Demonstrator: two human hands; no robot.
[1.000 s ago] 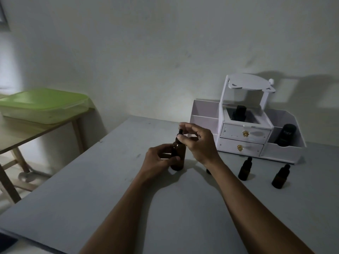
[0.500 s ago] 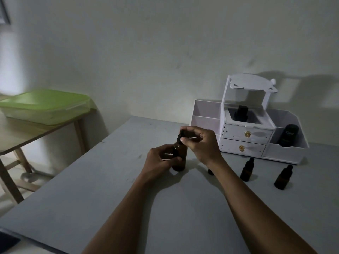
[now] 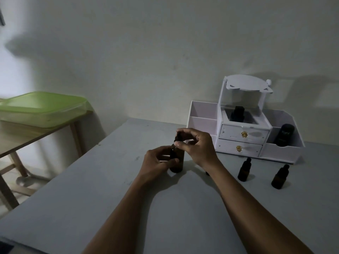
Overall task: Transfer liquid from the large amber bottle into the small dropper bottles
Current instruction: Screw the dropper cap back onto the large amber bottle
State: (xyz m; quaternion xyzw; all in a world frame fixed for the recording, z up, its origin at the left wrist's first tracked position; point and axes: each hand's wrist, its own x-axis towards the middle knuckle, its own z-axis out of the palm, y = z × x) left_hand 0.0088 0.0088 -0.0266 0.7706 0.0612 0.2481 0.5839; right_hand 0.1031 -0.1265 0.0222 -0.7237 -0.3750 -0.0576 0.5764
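The large amber bottle (image 3: 49, 162) stands upright on the grey table (image 3: 110, 208), a little left of centre. My left hand (image 3: 156, 163) wraps around its body from the right side. My right hand (image 3: 197, 144) pinches the black cap (image 3: 50, 136) at its top between thumb and fingers. Two small dropper bottles (image 3: 244, 170) (image 3: 279, 176) stand capped to the right, in front of the organizer. A third small bottle (image 3: 207, 173) is mostly hidden behind my right wrist.
A white desktop organizer (image 3: 244, 138) with two drawers sits at the back right, holding a black bottle (image 3: 284, 134) and a dark jar (image 3: 237, 113). A wooden side table with a green lidded container (image 3: 42, 109) stands at the left, across a gap.
Both hands stay on the amber bottle. My right fingers have shifted slightly around the cap; the bottle has not moved on the table.
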